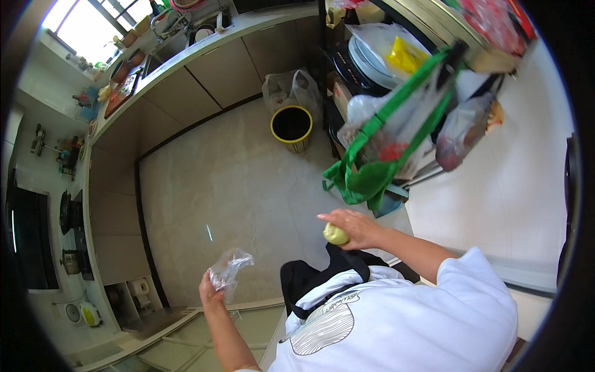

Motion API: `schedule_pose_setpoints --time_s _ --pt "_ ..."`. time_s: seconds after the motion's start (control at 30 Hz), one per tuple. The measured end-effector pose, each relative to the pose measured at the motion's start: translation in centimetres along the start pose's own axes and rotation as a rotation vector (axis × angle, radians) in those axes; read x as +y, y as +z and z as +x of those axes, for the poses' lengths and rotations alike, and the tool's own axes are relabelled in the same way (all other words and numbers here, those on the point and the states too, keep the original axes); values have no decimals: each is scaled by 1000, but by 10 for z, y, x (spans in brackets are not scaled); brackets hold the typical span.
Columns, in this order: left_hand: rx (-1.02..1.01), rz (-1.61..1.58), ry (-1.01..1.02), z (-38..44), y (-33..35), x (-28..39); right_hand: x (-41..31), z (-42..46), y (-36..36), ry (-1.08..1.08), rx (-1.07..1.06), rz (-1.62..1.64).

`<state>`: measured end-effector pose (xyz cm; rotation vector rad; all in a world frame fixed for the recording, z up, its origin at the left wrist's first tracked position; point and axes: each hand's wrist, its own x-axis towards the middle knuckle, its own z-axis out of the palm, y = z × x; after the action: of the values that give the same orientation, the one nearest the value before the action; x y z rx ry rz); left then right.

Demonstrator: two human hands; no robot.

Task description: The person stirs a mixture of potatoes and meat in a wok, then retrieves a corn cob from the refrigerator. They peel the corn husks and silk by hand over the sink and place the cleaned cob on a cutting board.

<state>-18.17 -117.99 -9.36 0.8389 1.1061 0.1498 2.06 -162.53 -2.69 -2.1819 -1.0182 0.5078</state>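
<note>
In my left hand (211, 289) is a crumpled clear plastic bag (228, 271), held out over the floor at the lower left; what it contains, if anything, I cannot make out. My right hand (355, 228) grips a pale yellow-green vegetable (335, 234) by its side, with one cut-looking end facing away from my palm. Its exact kind is unclear. A green bag with long straps (367, 179) hangs just beyond my right hand, from the shelf rack.
A trash bin with a yellow rim (297, 145) stands on the floor before a white plastic bag (304, 88). On the right is a rack with plates (372, 60). A counter (186, 56) curves along the far and left sides, bearing a sink (169, 49) and cutting board (122, 95).
</note>
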Motion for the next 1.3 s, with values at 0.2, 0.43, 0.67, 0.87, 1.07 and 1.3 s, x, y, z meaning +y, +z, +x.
schedule_pose_setpoints --time_s 0.2,0.43,0.67,0.87,1.07,1.3 --pt "124 75 -11 67 53 67 13 153 -25 -95 13 28" --pt "-54 128 -151 216 148 113 47 265 -51 103 73 71" --pt "-351 505 -213 305 376 192 71 298 -86 475 253 112" --pt "-494 924 -44 378 558 206 101 311 -103 643 393 132" --pt "-561 1121 204 500 705 170 108 337 -130 795 502 150" --pt "-1181 3017 1182 546 831 120 108 369 -103 1205 709 299"
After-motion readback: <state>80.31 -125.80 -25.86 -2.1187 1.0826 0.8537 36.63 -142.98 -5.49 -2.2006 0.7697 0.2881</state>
